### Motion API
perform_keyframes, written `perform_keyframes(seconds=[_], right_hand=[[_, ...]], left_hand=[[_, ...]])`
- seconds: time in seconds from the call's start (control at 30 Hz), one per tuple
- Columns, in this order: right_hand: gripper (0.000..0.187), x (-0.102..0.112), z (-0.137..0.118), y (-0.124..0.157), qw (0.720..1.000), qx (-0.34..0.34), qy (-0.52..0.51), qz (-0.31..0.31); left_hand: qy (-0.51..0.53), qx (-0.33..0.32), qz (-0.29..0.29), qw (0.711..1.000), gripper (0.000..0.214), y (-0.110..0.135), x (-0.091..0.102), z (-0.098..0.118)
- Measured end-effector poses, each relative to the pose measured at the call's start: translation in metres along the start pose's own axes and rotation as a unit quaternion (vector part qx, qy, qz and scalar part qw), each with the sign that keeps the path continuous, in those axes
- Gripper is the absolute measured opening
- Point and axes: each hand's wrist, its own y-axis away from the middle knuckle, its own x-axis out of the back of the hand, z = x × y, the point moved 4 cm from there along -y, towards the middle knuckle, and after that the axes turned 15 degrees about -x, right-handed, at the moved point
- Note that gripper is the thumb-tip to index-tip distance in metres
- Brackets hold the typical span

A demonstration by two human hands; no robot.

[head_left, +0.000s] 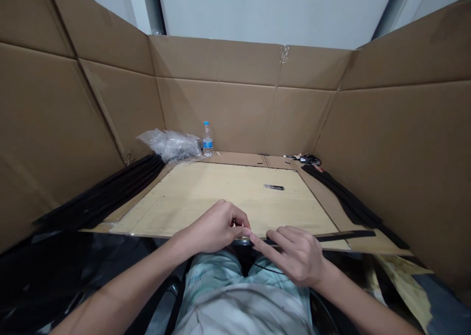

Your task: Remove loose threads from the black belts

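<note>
My left hand (222, 227) is closed in a pinch at the table's front edge, thumb against fingertips. Whatever sits in that pinch is too small to make out. Touching it from the right is the index fingertip of my right hand (296, 254), whose other fingers are curled over a flat black strip (348, 235). The strip runs out to the right along the front edge. Below the hands, over my lap, hangs a thin black cord (270, 268); its upper end is hidden. Small thread snips (274, 187) lie on the pale board (206, 193) beyond my hands.
Cardboard walls (221, 99) enclose the table on three sides. Black strips (110, 193) are piled at left, and more black strips (342, 197) lie at right. At the back stand a water bottle (207, 141), a clear plastic bag (171, 146) and a small dark tangle (309, 159).
</note>
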Motion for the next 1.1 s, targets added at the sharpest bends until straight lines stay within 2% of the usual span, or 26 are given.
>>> perform_keyframes(seconds=[0.13,0.3,0.43,0.53,0.6,0.63,0.7,0.73,0.77,0.83,0.87,0.97,1.03,1.1], right_hand=[[0.029,0.000,0.006,0.007,1.000,-0.014,-0.016,0.022],[0.031,0.006,0.012,0.012,0.999,-0.020,-0.016,0.032],[0.031,0.010,0.016,0.012,0.998,-0.031,-0.019,0.046],[0.032,0.011,0.012,0.010,0.998,-0.031,-0.026,0.044],[0.032,0.012,0.007,0.007,0.998,-0.027,-0.039,0.043],[0.032,0.012,0.004,0.005,0.998,-0.026,-0.047,0.043],[0.031,0.015,-0.001,0.002,0.997,-0.028,-0.060,0.048],[0.029,0.017,-0.003,0.001,0.996,-0.029,-0.066,0.048],[0.028,0.019,-0.004,0.000,0.996,-0.029,-0.072,0.046],[0.025,0.023,-0.007,-0.002,0.995,-0.028,-0.087,0.041],[0.024,0.026,-0.009,-0.003,0.995,-0.028,-0.093,0.037],[0.025,0.033,-0.011,-0.004,0.994,-0.035,-0.102,0.017],[0.026,0.036,-0.013,-0.004,0.994,-0.038,-0.105,0.007],[0.025,0.039,-0.014,-0.004,0.994,-0.037,-0.101,0.004]], left_hand=[[0.079,0.030,-0.017,0.996,0.021,0.007,0.011,-0.019],[0.141,0.062,-0.055,0.987,0.023,0.033,0.038,-0.045],[0.102,0.079,0.006,0.992,0.027,0.047,0.049,-0.068],[0.075,0.069,0.055,0.993,0.026,0.047,0.036,-0.076],[0.030,0.068,0.041,0.996,0.028,0.043,0.018,-0.075],[0.023,0.049,0.031,0.998,0.027,0.041,0.008,-0.071],[0.088,-0.049,0.019,0.995,0.032,0.035,-0.013,-0.055],[0.158,-0.109,0.004,0.981,0.037,0.032,-0.024,-0.045],[0.240,-0.139,0.005,0.961,0.041,0.031,-0.033,-0.038],[0.410,-0.111,0.044,0.904,0.042,0.029,-0.048,-0.030],[0.458,-0.090,0.073,0.881,0.040,0.028,-0.054,-0.029],[0.539,-0.052,0.144,0.828,0.033,0.028,-0.068,-0.026],[0.572,-0.052,0.148,0.805,0.026,0.027,-0.073,-0.024],[0.585,-0.067,0.144,0.795,0.019,0.028,-0.073,-0.023]])
